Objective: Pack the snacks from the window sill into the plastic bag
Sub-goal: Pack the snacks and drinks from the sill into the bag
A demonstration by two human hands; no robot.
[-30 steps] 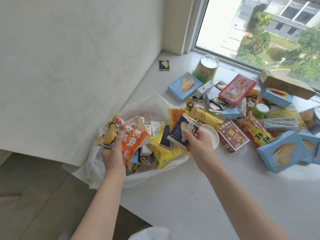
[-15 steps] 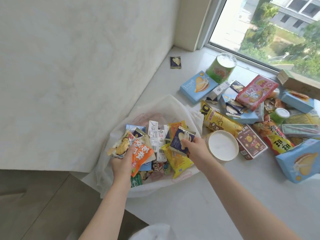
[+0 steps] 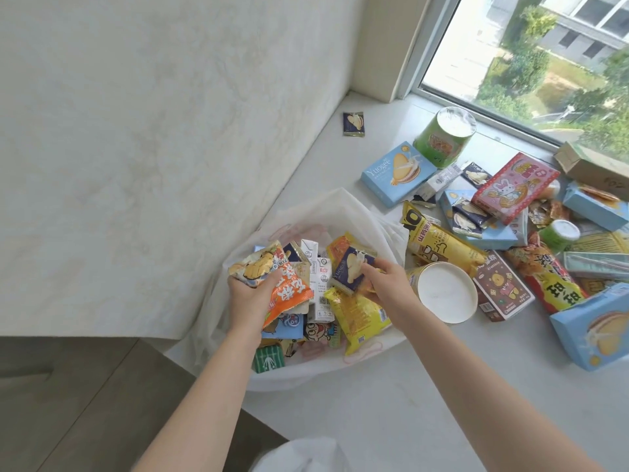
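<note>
A white plastic bag (image 3: 343,212) lies open on the window sill (image 3: 391,396), filled with several snack packets. My left hand (image 3: 250,296) grips an orange and white snack packet (image 3: 272,277) over the bag's left side. My right hand (image 3: 384,284) holds a small dark blue biscuit packet (image 3: 350,267) above the middle of the bag. A yellow packet (image 3: 357,315) lies in the bag under my right hand. Many more snacks are scattered on the sill to the right.
Right of the bag lie a white-lidded tub (image 3: 446,291), a yellow bag (image 3: 439,243), a green cup (image 3: 442,136), light blue boxes (image 3: 394,172), a pink box (image 3: 514,185) and a brown box (image 3: 500,287). A lone dark packet (image 3: 354,124) lies near the wall. The window is behind.
My right hand has carried the dark blue packet leftward from the sill's pile to over the bag. My left hand has kept holding the orange packet.
</note>
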